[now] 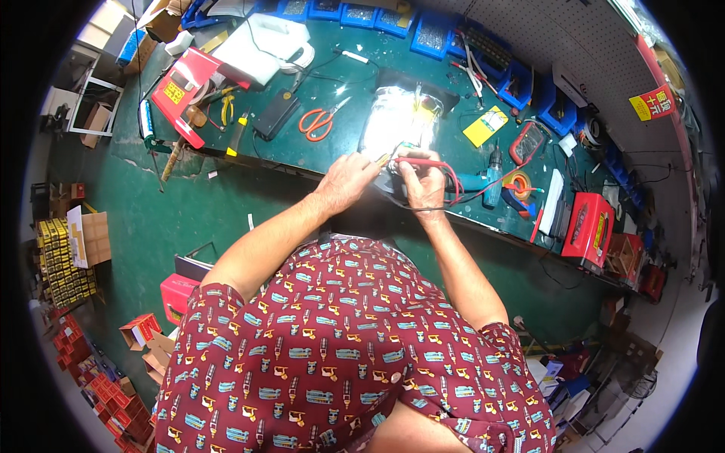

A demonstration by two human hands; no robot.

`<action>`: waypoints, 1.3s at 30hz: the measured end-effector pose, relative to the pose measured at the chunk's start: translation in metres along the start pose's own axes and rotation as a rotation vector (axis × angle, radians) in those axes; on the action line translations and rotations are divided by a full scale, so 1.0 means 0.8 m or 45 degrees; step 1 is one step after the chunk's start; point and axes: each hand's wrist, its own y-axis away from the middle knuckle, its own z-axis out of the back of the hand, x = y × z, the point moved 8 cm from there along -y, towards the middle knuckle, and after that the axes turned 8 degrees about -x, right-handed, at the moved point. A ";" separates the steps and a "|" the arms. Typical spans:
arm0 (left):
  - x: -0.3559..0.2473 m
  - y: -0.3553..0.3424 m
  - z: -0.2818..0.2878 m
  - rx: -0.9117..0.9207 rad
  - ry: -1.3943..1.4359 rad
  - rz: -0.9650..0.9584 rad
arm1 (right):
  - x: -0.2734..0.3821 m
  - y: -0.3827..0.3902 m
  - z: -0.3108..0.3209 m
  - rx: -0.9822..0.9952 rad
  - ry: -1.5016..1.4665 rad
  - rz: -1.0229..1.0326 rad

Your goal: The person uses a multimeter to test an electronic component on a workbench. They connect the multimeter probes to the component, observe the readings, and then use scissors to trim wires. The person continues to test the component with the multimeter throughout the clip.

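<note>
My right hand point(424, 183) is closed around a red test probe point(423, 162), which points left. Red and black leads loop from it to the right, toward a red multimeter point(526, 143). My left hand point(347, 181) has its fingers drawn together close to the probe's tip, at the bench's front edge. Small wires seem to lie between the two hands, but what the left fingers pinch is too small to make out. Just beyond the hands, an overexposed, shiny silvery piece point(396, 117) rests on the green bench point(340, 79).
Orange-handled scissors point(317, 124), a black box point(277, 114) and a yellow-handled cutter point(238, 136) lie to the left. A teal power screwdriver point(493, 177), tape rolls point(518, 182) and a yellow card point(485, 126) sit to the right. Blue bins point(432, 35) line the back.
</note>
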 end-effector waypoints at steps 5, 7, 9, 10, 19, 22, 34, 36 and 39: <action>0.005 0.002 0.001 0.042 -0.108 -0.154 | -0.013 0.015 -0.013 0.089 0.062 0.023; 0.005 0.007 -0.001 0.042 -0.072 -0.190 | -0.035 0.016 -0.026 0.118 -0.112 -0.163; 0.006 0.012 -0.002 0.042 -0.066 -0.213 | -0.029 0.018 -0.038 0.132 -0.166 -0.109; 0.006 0.015 -0.003 0.042 -0.076 -0.222 | -0.033 0.021 -0.038 0.111 -0.218 -0.173; 0.006 0.026 0.000 -0.026 -0.051 -0.212 | -0.046 0.034 -0.042 0.103 -0.272 -0.252; 0.003 0.028 0.014 -0.057 -0.009 -0.222 | -0.055 0.040 -0.036 0.077 -0.136 -0.243; -0.004 0.063 0.048 -0.124 0.266 0.128 | -0.032 0.047 -0.044 0.158 -0.074 -0.070; -0.010 0.054 0.055 -0.193 0.250 0.123 | -0.029 0.046 -0.043 0.164 -0.033 -0.086; -0.004 0.057 0.048 -0.223 0.271 0.222 | -0.021 0.045 -0.044 0.176 0.054 -0.065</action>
